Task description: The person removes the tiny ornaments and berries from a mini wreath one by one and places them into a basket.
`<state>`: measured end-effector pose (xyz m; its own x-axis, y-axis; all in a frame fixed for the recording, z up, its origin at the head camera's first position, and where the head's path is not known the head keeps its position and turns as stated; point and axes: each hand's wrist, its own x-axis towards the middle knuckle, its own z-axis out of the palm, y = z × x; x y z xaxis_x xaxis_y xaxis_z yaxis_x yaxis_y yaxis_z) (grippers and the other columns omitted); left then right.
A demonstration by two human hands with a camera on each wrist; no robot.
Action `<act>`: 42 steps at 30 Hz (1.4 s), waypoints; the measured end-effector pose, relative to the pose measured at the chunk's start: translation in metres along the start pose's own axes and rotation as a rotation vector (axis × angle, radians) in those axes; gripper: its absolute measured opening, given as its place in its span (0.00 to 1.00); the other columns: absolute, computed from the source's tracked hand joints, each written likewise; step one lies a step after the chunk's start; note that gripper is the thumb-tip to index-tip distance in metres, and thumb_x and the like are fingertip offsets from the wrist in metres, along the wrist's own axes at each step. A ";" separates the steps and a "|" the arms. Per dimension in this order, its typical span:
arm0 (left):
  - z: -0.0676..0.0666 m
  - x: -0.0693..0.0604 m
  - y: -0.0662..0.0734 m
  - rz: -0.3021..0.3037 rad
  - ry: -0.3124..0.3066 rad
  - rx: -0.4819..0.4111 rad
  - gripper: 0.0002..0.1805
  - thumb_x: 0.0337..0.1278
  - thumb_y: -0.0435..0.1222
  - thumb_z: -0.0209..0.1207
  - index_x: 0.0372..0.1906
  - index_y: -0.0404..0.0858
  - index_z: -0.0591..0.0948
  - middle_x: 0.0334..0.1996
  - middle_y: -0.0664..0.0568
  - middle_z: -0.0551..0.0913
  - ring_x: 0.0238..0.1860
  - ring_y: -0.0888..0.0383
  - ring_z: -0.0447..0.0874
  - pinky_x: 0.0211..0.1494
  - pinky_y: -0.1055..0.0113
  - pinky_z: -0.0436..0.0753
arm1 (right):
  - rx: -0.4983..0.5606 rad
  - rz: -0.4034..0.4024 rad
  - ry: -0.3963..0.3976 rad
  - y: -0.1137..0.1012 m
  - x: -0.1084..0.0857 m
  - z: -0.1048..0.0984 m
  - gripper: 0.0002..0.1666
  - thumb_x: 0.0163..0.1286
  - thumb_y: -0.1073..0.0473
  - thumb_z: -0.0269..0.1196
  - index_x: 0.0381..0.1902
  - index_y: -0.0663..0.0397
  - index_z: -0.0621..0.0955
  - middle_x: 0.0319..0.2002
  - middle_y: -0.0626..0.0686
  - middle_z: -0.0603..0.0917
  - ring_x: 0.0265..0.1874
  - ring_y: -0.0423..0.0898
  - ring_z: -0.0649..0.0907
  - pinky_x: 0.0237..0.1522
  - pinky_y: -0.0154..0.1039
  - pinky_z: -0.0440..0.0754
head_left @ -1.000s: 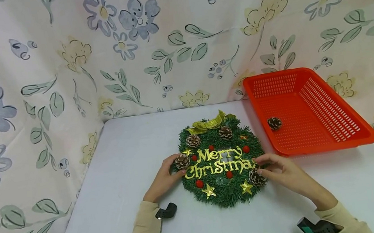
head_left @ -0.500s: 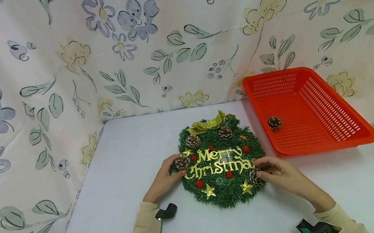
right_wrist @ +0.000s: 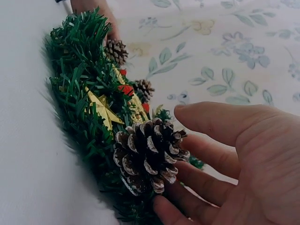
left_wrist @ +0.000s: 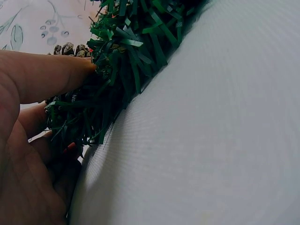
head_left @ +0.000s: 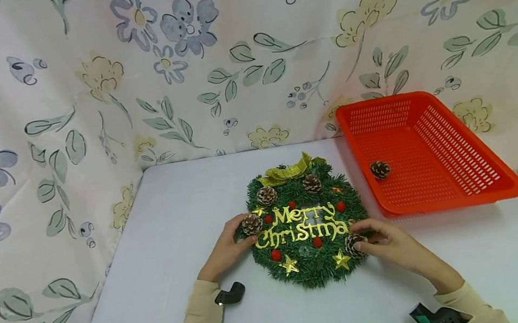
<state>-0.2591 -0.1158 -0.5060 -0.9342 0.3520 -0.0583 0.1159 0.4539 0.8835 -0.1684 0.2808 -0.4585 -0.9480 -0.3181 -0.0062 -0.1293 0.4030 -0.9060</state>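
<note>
A green tinsel wreath lies on the white table, with gold "Merry Christmas" lettering, red balls, gold stars and a gold ribbon bow at its top. My left hand grips the wreath's left edge beside a pine cone. In the left wrist view its thumb lies over the greenery, with fingers curled under. My right hand is at the lower right pine cone. Its fingers rest loosely beside that cone, and the thumb stands apart from it in the right wrist view.
A red plastic basket stands right of the wreath, with one loose pine cone inside. Behind the white table hangs a floral curtain.
My right hand has shifted slightly, its thumb moving down over the lower right pine cone, more of which now shows. My left hand and the wreath have stayed put.
</note>
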 end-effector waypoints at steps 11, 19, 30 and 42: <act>-0.001 -0.001 -0.001 -0.001 0.002 -0.007 0.33 0.66 0.37 0.65 0.74 0.48 0.68 0.75 0.41 0.61 0.79 0.41 0.56 0.79 0.38 0.59 | -0.024 -0.006 -0.026 0.004 0.001 0.000 0.26 0.69 0.59 0.68 0.62 0.59 0.78 0.61 0.65 0.79 0.43 0.40 0.83 0.39 0.35 0.84; -0.001 0.000 -0.002 0.010 -0.005 -0.007 0.33 0.66 0.38 0.65 0.74 0.49 0.69 0.75 0.42 0.61 0.79 0.41 0.56 0.79 0.38 0.60 | -0.034 -0.057 -0.028 0.007 0.000 0.001 0.24 0.68 0.60 0.69 0.61 0.55 0.79 0.59 0.62 0.80 0.42 0.36 0.81 0.39 0.33 0.83; 0.000 0.000 0.000 -0.005 0.000 -0.002 0.33 0.66 0.39 0.65 0.74 0.50 0.68 0.75 0.42 0.61 0.78 0.41 0.57 0.78 0.37 0.60 | -0.205 -0.201 -0.023 0.010 -0.003 0.003 0.26 0.65 0.59 0.72 0.60 0.48 0.81 0.62 0.52 0.80 0.60 0.25 0.70 0.57 0.35 0.75; 0.000 0.000 -0.002 -0.003 -0.003 -0.009 0.33 0.66 0.39 0.65 0.74 0.50 0.68 0.75 0.42 0.62 0.78 0.42 0.57 0.79 0.38 0.61 | -0.200 -0.168 -0.052 0.011 -0.005 0.001 0.31 0.64 0.65 0.69 0.66 0.48 0.78 0.65 0.53 0.77 0.62 0.25 0.68 0.56 0.36 0.76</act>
<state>-0.2596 -0.1167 -0.5076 -0.9335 0.3530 -0.0621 0.1101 0.4473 0.8876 -0.1644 0.2857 -0.4685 -0.8930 -0.4362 0.1112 -0.3435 0.5006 -0.7946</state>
